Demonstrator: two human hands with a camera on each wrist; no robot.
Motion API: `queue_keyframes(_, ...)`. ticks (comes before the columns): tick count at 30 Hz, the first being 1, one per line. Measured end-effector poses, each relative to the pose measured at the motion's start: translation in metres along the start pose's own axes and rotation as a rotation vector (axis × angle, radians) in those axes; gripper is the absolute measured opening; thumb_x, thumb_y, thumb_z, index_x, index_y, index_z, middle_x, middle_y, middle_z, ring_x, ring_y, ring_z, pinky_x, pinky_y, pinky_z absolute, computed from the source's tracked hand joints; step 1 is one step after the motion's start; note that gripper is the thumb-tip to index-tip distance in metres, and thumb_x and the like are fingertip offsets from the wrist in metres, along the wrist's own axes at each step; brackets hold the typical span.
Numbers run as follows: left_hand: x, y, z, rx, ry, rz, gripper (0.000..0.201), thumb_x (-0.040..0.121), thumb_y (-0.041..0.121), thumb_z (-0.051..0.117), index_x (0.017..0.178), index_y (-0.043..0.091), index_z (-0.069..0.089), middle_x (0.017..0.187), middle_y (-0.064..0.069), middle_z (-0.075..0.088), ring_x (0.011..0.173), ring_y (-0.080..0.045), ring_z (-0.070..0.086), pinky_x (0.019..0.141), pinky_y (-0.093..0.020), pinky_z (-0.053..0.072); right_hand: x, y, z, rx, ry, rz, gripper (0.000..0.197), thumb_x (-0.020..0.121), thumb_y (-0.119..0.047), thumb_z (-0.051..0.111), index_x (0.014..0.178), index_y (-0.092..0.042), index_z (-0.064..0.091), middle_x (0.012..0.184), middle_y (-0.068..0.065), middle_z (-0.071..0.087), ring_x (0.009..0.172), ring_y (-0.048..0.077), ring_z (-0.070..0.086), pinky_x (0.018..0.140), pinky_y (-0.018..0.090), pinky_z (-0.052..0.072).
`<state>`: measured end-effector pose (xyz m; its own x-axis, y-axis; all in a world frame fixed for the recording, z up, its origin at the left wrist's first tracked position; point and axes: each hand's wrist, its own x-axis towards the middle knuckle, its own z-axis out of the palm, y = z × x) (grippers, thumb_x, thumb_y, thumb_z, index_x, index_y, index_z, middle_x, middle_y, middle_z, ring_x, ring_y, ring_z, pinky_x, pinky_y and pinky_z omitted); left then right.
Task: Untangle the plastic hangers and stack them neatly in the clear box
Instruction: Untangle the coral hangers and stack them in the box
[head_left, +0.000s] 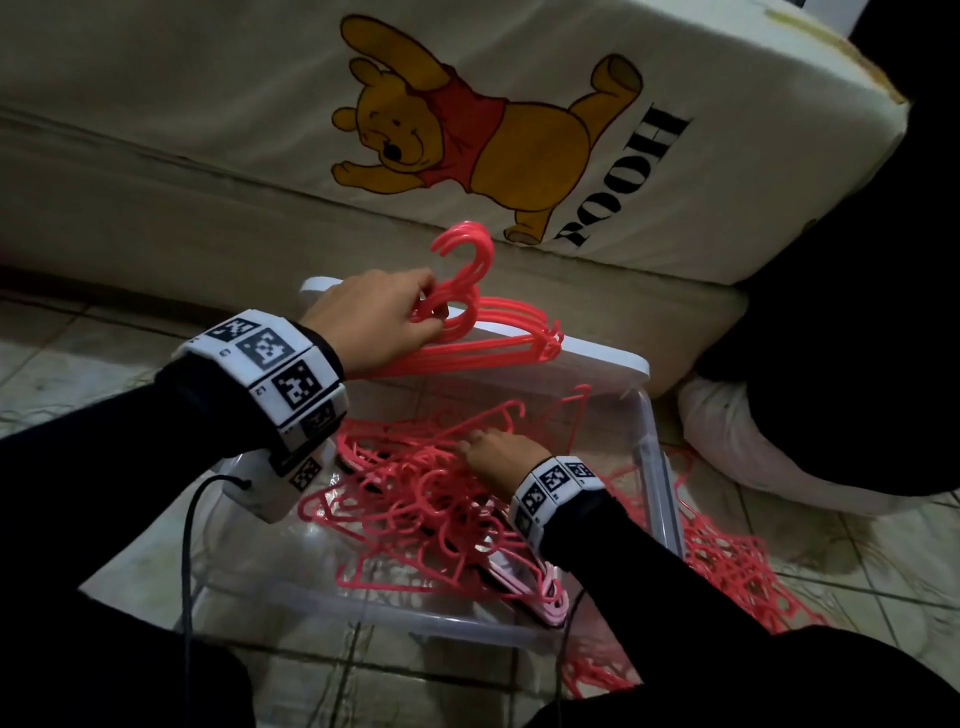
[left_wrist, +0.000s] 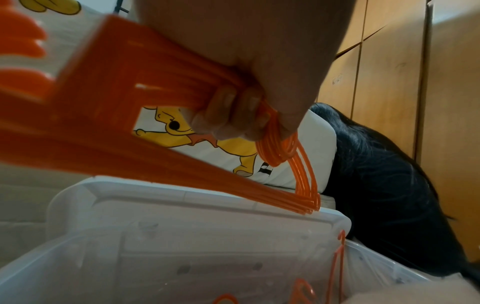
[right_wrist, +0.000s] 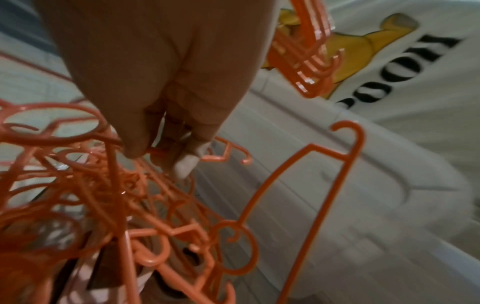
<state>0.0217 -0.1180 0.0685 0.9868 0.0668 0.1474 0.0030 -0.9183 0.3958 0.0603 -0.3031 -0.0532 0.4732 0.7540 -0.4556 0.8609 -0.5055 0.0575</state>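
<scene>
A neat bundle of pink plastic hangers (head_left: 485, 332) is gripped by the curled fingers of the left hand (head_left: 376, 317) above the clear plastic box (head_left: 660, 483). Inside it, a tangled heap of pink hangers (head_left: 415, 499) is pinched by the right hand (head_left: 501, 454).

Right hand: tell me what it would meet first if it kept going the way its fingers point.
The right hand points down into the tangled hangers in the clear box. Its fingertips are already among the strands, so it would probably meet that tangle first; depth is unclear.
</scene>
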Motion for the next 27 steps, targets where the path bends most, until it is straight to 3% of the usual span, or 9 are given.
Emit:
queue_keyframes(8,0.000,0.003,0.000,-0.045,0.071,0.028,0.016,0.087,0.040,0.057,0.084,0.031,0.044,0.071,0.009,0.052,0.068,-0.018,0.048,0.057,-0.030,0.029,-0.012,0.011,-0.003,0.036,0.078,0.066,0.035,0.092,0.000,0.038,0.126,-0.002,0.046,0.116,0.020,0.055,0.102,0.039,0.060,0.077,0.046,0.047)
queue_keyframes(11,0.000,0.003,-0.002,-0.096,0.103,0.024,0.017,0.088,0.040,0.058,0.084,0.031,0.044,0.067,0.010,0.050,0.066,-0.018,0.048,0.053,-0.029,0.026,-0.012,0.011,0.002,0.108,0.098,0.093,0.032,0.092,0.001,0.040,0.122,-0.002,0.048,0.115,0.020,0.058,0.103,0.038,0.060,0.081,0.045,0.049)
queue_keyframes(17,0.001,0.006,-0.006,-0.257,0.131,-0.042,0.012,0.083,0.039,0.062,0.086,0.031,0.053,0.071,0.009,0.058,0.075,-0.020,0.060,0.068,-0.038,0.046,-0.012,-0.001,0.008,0.421,0.053,0.164,0.025,0.091,-0.008,0.047,0.116,-0.004,0.050,0.114,0.024,0.060,0.105,0.038,0.060,0.087,0.039,0.048)
queue_keyframes(22,0.003,0.004,-0.007,-0.291,0.137,-0.084,0.011,0.083,0.041,0.063,0.086,0.036,0.054,0.079,0.010,0.063,0.083,-0.018,0.063,0.077,-0.040,0.050,-0.006,-0.010,-0.001,0.625,0.117,0.182,0.023,0.089,-0.010,0.055,0.111,-0.004,0.053,0.110,0.021,0.063,0.103,0.035,0.060,0.087,0.038,0.048)
queue_keyframes(24,0.003,0.003,-0.007,-0.296,0.142,-0.099,0.014,0.082,0.045,0.062,0.089,0.035,0.055,0.084,0.008,0.066,0.084,-0.018,0.063,0.079,-0.043,0.051,-0.005,-0.011,-0.007,0.704,0.178,0.202,0.023,0.088,-0.012,0.058,0.109,-0.002,0.054,0.108,0.019,0.065,0.102,0.033,0.061,0.083,0.031,0.045)
queue_keyframes(26,0.004,0.003,-0.008,-0.311,0.159,-0.112,0.023,0.081,0.053,0.062,0.092,0.034,0.057,0.088,0.008,0.068,0.085,-0.017,0.063,0.080,-0.043,0.051,-0.006,-0.013,-0.013,0.810,0.233,0.225,0.020,0.088,-0.015,0.061,0.105,-0.007,0.054,0.105,0.016,0.065,0.099,0.032,0.061,0.079,0.026,0.042)
queue_keyframes(27,0.004,0.003,-0.009,-0.322,0.170,-0.118,0.027,0.080,0.057,0.062,0.092,0.033,0.057,0.089,0.009,0.068,0.085,-0.015,0.064,0.081,-0.043,0.051,-0.005,-0.016,-0.016,0.895,0.245,0.243,0.018,0.087,-0.015,0.062,0.102,-0.011,0.051,0.103,0.015,0.065,0.098,0.032,0.062,0.082,0.028,0.044)
